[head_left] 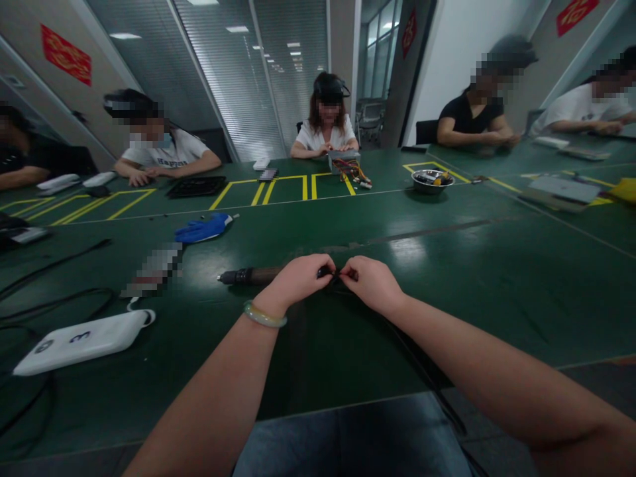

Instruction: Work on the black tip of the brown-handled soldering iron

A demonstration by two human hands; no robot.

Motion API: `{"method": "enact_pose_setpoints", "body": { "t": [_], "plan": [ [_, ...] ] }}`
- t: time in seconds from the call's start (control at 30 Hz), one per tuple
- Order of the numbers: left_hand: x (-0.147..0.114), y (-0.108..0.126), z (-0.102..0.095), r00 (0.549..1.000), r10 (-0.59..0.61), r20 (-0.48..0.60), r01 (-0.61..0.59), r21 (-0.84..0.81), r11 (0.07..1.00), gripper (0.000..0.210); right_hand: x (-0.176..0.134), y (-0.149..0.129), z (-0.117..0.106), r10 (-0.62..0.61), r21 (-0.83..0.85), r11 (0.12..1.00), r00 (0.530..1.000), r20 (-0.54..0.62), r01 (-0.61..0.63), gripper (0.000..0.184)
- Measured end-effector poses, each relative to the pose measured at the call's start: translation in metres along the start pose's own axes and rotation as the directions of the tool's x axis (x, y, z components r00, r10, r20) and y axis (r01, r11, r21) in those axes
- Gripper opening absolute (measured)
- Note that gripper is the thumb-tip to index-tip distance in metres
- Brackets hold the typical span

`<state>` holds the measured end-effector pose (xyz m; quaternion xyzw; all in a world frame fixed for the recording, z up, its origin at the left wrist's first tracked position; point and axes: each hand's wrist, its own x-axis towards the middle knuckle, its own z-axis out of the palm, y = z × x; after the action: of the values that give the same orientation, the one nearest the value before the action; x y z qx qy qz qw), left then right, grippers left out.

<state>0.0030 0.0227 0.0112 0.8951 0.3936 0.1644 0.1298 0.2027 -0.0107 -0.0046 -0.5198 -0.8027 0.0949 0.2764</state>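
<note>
An electric screwdriver (258,275) lies across the green table, its bit pointing left. My left hand (303,275) is closed around its rear end, thumb and fingers pinched near the tail. Close beside it, my right hand (372,281) pinches a black cable (412,348) where it meets the screwdriver's tail. The fingertips of both hands almost touch, and they partly hide the joint, so I cannot tell whether the cable is plugged in. From there the cable runs down to the right, over the table's front edge.
Left of my hands lie a white power bank (82,341), a pixelated phone-like object (154,268), a blue glove (203,228) and loose black cables (59,301). Farther off stand a metal bowl (432,182) of small parts and a power supply (342,161) with coloured wires. Several people sit opposite.
</note>
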Motion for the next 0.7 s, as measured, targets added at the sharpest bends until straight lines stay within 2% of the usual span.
{"method": "enact_pose_setpoints", "body": {
  "t": [0.17, 0.3, 0.37, 0.47, 0.6, 0.63, 0.7],
  "plan": [
    [0.001, 0.0, -0.001, 0.999, -0.032, 0.002, 0.032, -0.021, 0.999, 0.015, 0.004, 0.004, 0.002, 0.104, 0.124, 0.986, 0.992, 0.075, -0.113, 0.006],
    [0.001, 0.0, -0.001, 1.0, -0.021, -0.01, 0.021, -0.02, 1.0, 0.013, 0.011, 0.009, 0.007, 0.227, 0.248, 0.929, 0.952, 0.203, -0.275, 0.014],
    [0.001, 0.0, -0.001, 1.0, -0.016, -0.018, 0.016, 0.002, 1.0, 0.011, 0.015, 0.01, 0.008, 0.241, 0.256, 0.917, 0.936, 0.256, -0.306, 0.014],
    [0.0, 0.001, 0.0, 1.0, -0.021, -0.023, 0.022, 0.03, 0.999, 0.011, 0.024, 0.008, 0.009, 0.244, 0.209, 0.927, 0.925, 0.292, -0.311, 0.015],
    [-0.002, 0.002, 0.0, 0.999, -0.04, -0.036, 0.039, -0.011, 0.999, 0.025, 0.04, -0.001, 0.005, 0.298, 0.102, 0.929, 0.882, 0.364, -0.356, 0.04],
    [-0.002, 0.002, 0.0, 0.998, -0.045, -0.036, 0.044, -0.028, 0.999, 0.029, 0.044, -0.004, 0.002, 0.293, 0.063, 0.936, 0.866, 0.405, -0.346, 0.041],
    [-0.004, 0.001, -0.001, 0.999, -0.046, -0.029, 0.045, -0.046, 0.998, 0.035, 0.052, -0.013, -0.004, 0.269, -0.039, 0.958, 0.84, 0.472, -0.285, 0.028]
  ]
}}
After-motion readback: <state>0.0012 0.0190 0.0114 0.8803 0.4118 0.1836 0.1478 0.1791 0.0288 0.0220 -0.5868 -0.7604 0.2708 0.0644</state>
